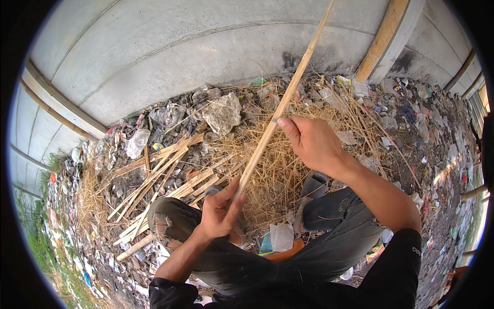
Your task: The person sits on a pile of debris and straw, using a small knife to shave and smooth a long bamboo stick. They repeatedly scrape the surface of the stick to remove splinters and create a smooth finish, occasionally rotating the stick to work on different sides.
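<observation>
A long pale bamboo strip [288, 90] runs from the top of the picture down to my lap. My left hand [220, 210] grips its lower end above my left knee. My right hand [311, 141] pinches the strip higher up, thumb against it. Both hands hold the same strip, tilted up and to the right. I sit with dark torn trousers [329, 216], knees apart, over the ground.
A heap of dry straw-like shavings [280, 170] lies in front of my knees. Split bamboo slats [159, 175] lie to the left. Plastic rubbish and stones [221, 110] cover the ground. A curved concrete wall [170, 56] stands behind, with a wooden beam [383, 38] at right.
</observation>
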The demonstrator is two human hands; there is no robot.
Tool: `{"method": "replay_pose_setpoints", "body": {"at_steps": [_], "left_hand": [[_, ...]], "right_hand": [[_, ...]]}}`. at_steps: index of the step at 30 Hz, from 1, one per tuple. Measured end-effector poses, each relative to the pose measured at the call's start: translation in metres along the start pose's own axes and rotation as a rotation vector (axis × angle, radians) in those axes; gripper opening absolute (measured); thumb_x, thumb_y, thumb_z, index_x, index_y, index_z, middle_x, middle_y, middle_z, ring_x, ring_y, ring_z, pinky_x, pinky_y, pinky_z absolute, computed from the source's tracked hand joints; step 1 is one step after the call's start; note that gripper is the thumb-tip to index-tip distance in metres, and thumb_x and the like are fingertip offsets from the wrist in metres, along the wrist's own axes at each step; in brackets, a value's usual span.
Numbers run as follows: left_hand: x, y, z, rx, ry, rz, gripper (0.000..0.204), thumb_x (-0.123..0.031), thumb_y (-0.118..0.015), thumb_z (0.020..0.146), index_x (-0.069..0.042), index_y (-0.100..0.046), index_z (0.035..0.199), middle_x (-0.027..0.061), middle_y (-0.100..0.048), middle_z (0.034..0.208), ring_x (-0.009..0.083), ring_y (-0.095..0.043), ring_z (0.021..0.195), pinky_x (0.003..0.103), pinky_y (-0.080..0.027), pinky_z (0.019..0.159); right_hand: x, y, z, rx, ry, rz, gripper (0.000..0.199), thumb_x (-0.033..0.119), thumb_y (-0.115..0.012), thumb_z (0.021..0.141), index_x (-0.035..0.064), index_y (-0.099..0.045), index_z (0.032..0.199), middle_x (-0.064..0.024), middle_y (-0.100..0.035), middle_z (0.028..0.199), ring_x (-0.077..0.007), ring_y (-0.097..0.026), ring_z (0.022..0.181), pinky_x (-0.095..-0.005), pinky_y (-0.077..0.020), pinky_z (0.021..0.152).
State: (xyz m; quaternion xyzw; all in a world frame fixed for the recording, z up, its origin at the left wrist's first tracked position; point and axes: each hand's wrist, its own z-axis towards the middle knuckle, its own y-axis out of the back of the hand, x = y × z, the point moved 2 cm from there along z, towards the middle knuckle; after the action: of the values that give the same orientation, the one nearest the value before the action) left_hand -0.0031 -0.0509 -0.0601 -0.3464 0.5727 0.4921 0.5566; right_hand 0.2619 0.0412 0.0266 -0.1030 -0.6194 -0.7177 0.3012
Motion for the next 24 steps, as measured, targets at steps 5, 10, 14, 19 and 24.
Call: {"method": "replay_pose_setpoints", "body": {"at_steps": [5, 10, 14, 19, 24], "left_hand": [[-0.007, 0.000, 0.005, 0.012, -0.079, 0.073, 0.047, -0.009, -0.065, 0.102, 0.015, -0.053, 0.141, 0.0023, -0.067, 0.091, 0.0043, -0.056, 0.081, 0.021, -0.047, 0.071], [-0.008, 0.004, -0.003, 0.002, -0.015, 0.027, 0.045, -0.008, -0.065, 0.102, 0.014, -0.054, 0.140, 0.0002, -0.065, 0.088, 0.0039, -0.056, 0.080, 0.020, -0.046, 0.070], [-0.011, 0.005, 0.001, -0.002, -0.056, 0.079, 0.042, -0.005, -0.064, 0.102, 0.013, -0.056, 0.140, -0.0017, -0.064, 0.085, 0.0029, -0.054, 0.076, 0.020, -0.045, 0.067], [-0.007, -0.003, 0.009, -0.063, -0.119, -0.030, 0.040, -0.003, -0.064, 0.101, 0.012, -0.058, 0.138, -0.0039, -0.061, 0.082, 0.0022, -0.052, 0.072, 0.019, -0.043, 0.064], [-0.008, 0.002, 0.005, -0.004, -0.163, 0.106, 0.039, -0.003, -0.065, 0.100, 0.013, -0.059, 0.135, -0.0017, -0.059, 0.074, 0.0035, -0.052, 0.068, 0.021, -0.043, 0.061]], "right_hand": [[-0.002, 0.004, 0.001, -0.067, 0.030, 0.027, 0.057, 0.045, -0.042, 0.111, 0.0013, -0.067, 0.084, -0.0169, -0.058, 0.054, -0.0361, -0.062, 0.050, -0.0480, -0.0473, 0.048], [0.004, -0.008, -0.004, -0.007, 0.053, -0.013, 0.050, 0.042, -0.046, 0.111, 0.0022, -0.071, 0.095, -0.0156, -0.054, 0.052, -0.0325, -0.056, 0.045, -0.0445, -0.0418, 0.046], [-0.010, 0.018, 0.025, -0.128, -0.010, 0.074, 0.053, 0.045, -0.044, 0.110, 0.0039, -0.068, 0.088, -0.0182, -0.060, 0.055, -0.0403, -0.063, 0.052, -0.0515, -0.0497, 0.050], [0.027, -0.010, -0.018, 0.090, 0.153, -0.022, 0.055, 0.045, -0.041, 0.111, 0.0023, -0.068, 0.091, -0.0184, -0.062, 0.057, -0.0403, -0.065, 0.054, -0.0512, -0.0505, 0.050], [-0.035, 0.050, 0.049, -0.248, -0.086, 0.013, 0.062, 0.050, -0.038, 0.111, 0.0008, -0.071, 0.092, -0.0157, -0.060, 0.057, -0.0358, -0.068, 0.058, -0.0453, -0.0502, 0.052]]}}
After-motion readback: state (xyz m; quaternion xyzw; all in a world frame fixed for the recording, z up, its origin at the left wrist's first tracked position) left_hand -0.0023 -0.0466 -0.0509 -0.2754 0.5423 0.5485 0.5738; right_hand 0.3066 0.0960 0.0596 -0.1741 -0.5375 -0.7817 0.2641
